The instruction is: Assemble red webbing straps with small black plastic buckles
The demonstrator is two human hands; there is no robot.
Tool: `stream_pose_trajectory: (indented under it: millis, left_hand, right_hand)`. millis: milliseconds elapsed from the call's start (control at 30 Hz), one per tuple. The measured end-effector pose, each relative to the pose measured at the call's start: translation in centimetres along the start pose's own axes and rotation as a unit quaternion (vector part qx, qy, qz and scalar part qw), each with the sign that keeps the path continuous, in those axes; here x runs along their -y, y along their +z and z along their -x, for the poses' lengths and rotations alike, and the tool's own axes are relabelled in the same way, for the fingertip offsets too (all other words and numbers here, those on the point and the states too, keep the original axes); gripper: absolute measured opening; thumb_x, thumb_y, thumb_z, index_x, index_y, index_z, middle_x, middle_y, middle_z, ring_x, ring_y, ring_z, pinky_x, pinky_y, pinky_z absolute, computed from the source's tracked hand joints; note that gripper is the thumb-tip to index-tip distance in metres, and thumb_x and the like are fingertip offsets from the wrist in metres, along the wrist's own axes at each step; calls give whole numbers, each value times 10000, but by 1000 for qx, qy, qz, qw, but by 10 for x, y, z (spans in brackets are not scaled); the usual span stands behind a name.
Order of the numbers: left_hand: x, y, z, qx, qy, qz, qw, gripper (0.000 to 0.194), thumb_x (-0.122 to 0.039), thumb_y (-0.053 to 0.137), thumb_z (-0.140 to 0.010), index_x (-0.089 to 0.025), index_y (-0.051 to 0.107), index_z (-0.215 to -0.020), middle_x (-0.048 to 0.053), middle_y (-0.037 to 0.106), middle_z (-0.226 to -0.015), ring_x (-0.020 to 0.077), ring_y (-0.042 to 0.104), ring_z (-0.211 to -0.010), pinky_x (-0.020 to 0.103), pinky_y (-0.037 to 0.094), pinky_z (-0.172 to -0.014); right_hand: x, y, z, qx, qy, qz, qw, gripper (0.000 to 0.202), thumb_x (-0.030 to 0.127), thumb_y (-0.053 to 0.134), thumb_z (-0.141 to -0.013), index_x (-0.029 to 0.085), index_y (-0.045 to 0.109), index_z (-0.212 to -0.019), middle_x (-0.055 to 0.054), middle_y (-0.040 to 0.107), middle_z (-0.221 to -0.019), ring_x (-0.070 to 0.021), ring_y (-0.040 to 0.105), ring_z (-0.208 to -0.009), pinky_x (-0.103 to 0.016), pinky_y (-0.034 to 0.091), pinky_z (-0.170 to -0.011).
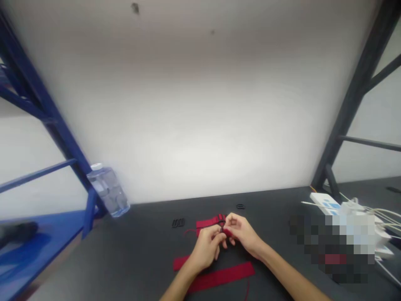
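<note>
Over the dark tabletop my left hand [205, 246] and my right hand [244, 234] meet, fingertips nearly touching. My right fingers pinch the end of a red strap [229, 231]. Between the fingertips is a small black piece, which looks like a buckle [222, 229]; my left fingers close around it, partly hiding it. Just behind lies more red webbing [203, 224] with a black buckle [221, 218] on it. Nearer me, a flat red strip [224, 276] and a shorter-looking red strip [180, 263] pass beneath my left forearm.
Black slide buckles [178, 223] lie left of the webbing, another black buckle [240, 206] behind it. A clear bottle [109, 190] stands by the blue frame [52, 106]. On the right are a white box [326, 201], white cables and a blurred-out patch. A white wall closes the back.
</note>
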State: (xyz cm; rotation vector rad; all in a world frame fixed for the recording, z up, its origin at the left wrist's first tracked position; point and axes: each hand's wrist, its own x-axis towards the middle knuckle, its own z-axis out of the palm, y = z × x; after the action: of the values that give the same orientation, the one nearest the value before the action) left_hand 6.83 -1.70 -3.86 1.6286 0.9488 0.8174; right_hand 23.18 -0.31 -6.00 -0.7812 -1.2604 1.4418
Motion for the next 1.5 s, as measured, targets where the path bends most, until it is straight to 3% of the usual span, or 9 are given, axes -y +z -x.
stream_pose_trajectory:
  millis: [333, 467, 667, 833, 900, 1000, 1133, 1300, 1500]
  left_hand:
    - [-1, -2, 0, -21, 18, -23, 999, 314, -417, 496, -882, -130, 569, -778, 7, 602, -644, 41, 418, -341, 159, 242, -331]
    - [-3, -8, 0, -33, 28, -38, 998, 284, -407, 489, -890, -136, 575, -882, -5, 601, -638, 45, 407, -357, 163, 260, -361]
    - [-9, -18, 2, -54, 18, -91, 994, 245, -380, 515, -869, -147, 573, -915, -4, 613, -642, 72, 442, -400, 184, 312, -405]
    - [-13, -16, 3, -58, 43, -103, 992, 139, -300, 543, -850, -186, 505, -918, -32, 617, -623, 116, 558, -546, 202, 413, -550]
    - [-12, -15, 3, -54, 56, -111, 991, 114, -277, 539, -852, -192, 493, -912, -29, 627, -636, 129, 586, -603, 215, 430, -609]
    - [-10, -15, 4, -50, 66, -136, 987, 78, -238, 541, -845, -195, 504, -899, -28, 636, -651, 128, 586, -619, 215, 426, -637]
    - [-10, -14, 6, -49, 84, -171, 980, 69, -184, 538, -829, -196, 537, -898, -23, 659, -703, 127, 592, -663, 212, 422, -680]
    - [-14, -30, 8, -81, 80, -257, 960, 146, -298, 517, -876, -207, 579, -971, -18, 656, -696, 137, 566, -625, 227, 418, -653]
    - [4, -112, 11, -201, 58, -471, 857, 289, -324, 435, -922, -194, 635, -1086, 105, 632, -1052, 248, 528, -1033, 369, 398, -897]
  right_hand:
    - [11, -1, 0, 21, -1, 47, 999, 342, 473, 707, -729, 188, 526, -777, 32, 535, -612, -104, 502, -477, -219, 418, -429]
    - [6, -29, -11, -118, -25, 119, 986, 327, 499, 625, -769, 194, 511, -735, 38, 510, -561, -104, 456, -437, -232, 382, -422]
    - [6, -81, -14, -256, -25, 414, 873, 249, 403, 593, -771, 209, 514, -636, -2, 551, -574, -163, 530, -551, -278, 393, -548]
    - [17, -67, -5, -254, -48, 540, 801, 196, 344, 642, -733, 217, 580, -870, -50, 591, -901, -172, 557, -685, -276, 387, -592]
    - [25, -50, -1, -240, -97, 505, 823, 296, 316, 658, -726, 210, 572, -989, -65, 569, -989, -161, 548, -701, -277, 411, -617]
    - [34, -22, 5, -66, -117, 410, 902, 241, 273, 632, -768, 202, 592, -995, -35, 587, -923, -110, 487, -580, -250, 408, -561]
    - [34, 1, 11, 54, -101, 371, 922, 172, 259, 630, -790, 197, 640, -950, -23, 612, -851, -113, 485, -591, -240, 388, -550]
    - [27, -2, 10, 33, -85, 392, 915, 41, 163, 596, -777, 185, 630, -770, 0, 587, -725, -126, 490, -615, -246, 368, -577]
    - [27, -10, 7, -18, -93, 403, 911, 37, 171, 573, -791, 187, 596, -767, 18, 562, -702, -119, 457, -594, -246, 353, -577]
